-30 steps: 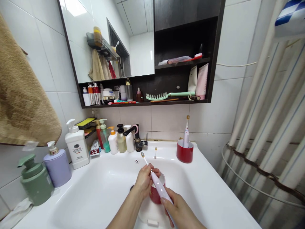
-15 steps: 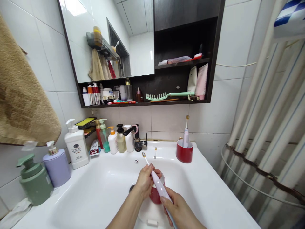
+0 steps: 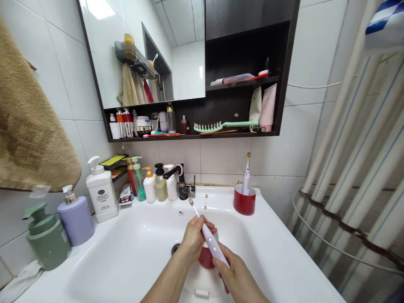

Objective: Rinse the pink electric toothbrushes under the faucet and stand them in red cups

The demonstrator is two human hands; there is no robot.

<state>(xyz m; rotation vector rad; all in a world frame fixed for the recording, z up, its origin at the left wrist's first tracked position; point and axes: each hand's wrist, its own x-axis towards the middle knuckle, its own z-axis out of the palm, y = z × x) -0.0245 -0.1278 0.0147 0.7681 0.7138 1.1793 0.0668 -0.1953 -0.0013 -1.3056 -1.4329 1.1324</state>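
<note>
A: Which way does the toothbrush [image 3: 212,243] lie?

B: Over the sink [image 3: 126,252]. Its long axis slants from the right hand [image 3: 238,280], whose grip wraps the handle, up and away towards the tap [image 3: 179,181]. The left hand [image 3: 192,239] is nearer the bristles, its grip pinching the neck above a red cup [image 3: 206,258].

A: Counts?

B: Two of each. The second cup [image 3: 244,205] holds the second brush [image 3: 246,179] on the bench [image 3: 284,252].

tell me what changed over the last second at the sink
Little moved: the electric toothbrush tipped slightly, its head drifting up and right toward the faucet. No grip changed: the left hand stays at its neck above the red cup, the right hand on the handle.
</note>
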